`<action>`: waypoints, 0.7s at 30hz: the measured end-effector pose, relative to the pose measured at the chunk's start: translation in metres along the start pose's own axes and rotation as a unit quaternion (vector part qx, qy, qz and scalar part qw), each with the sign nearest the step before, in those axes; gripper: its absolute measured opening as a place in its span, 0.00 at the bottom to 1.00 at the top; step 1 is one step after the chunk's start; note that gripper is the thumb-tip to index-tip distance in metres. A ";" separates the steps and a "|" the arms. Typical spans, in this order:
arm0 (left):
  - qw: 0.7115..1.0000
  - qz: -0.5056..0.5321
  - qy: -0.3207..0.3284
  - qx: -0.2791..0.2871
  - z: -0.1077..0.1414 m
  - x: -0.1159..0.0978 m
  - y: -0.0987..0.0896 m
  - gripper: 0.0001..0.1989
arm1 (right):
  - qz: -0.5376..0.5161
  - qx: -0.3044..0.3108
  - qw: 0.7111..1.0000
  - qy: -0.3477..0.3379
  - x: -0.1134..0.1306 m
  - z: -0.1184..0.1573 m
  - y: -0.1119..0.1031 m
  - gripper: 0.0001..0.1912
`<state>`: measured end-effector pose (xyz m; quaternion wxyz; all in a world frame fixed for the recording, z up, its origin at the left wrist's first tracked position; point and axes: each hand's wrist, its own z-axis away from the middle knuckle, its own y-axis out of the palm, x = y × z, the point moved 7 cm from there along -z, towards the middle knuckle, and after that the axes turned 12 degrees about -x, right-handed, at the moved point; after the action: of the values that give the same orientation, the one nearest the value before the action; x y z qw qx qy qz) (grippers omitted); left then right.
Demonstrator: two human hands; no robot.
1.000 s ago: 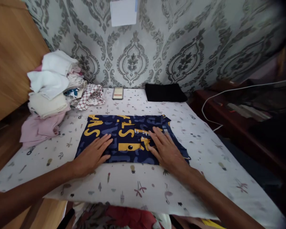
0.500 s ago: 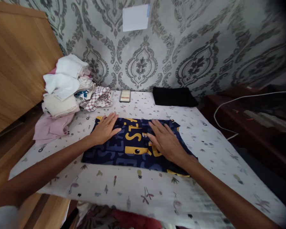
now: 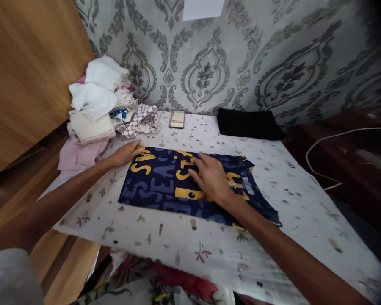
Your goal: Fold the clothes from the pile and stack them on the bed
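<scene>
A navy garment with yellow and blue lettering (image 3: 160,186) lies folded into a long flat shape on the white printed cloth (image 3: 139,228). My left hand (image 3: 127,153) is at its upper left corner, fingertips close together on the edge; whether they pinch the fabric is hard to tell. Over the middle of the garment, my right hand (image 3: 211,176) rests flat, its fingers spread and thumb apart, holding nothing.
A pile of crumpled clothes (image 3: 93,97) sits at the back left beside a wooden panel (image 3: 31,76). Near the wall are a small card-like item (image 3: 177,120) and a folded black cloth (image 3: 249,124). A white cable (image 3: 314,167) curves at the right.
My left hand has slid left off the garment's surface to its upper left corner. My right hand has moved toward the garment's middle, uncovering its right part. The camera view has shifted.
</scene>
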<state>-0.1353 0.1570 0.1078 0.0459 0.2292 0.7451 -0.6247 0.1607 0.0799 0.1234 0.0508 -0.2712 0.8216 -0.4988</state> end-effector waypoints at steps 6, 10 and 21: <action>0.997 -0.022 -0.077 0.002 -0.026 0.012 -0.004 0.17 | -0.144 0.162 0.960 -0.179 0.186 0.021 0.013 0.15; 0.996 -0.009 -0.087 0.002 -0.029 0.013 -0.004 0.17 | -0.153 0.190 0.954 -0.174 0.215 0.023 0.018 0.16; 0.992 0.015 0.094 -0.080 -0.019 -0.107 0.008 0.19 | -0.073 -0.099 0.966 0.226 -0.061 0.070 -0.078 0.17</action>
<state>-0.0330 0.1460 0.1423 0.0038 0.2937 0.7903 -0.5378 0.2681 0.0269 0.1433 -0.1996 -0.2146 0.8351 -0.4655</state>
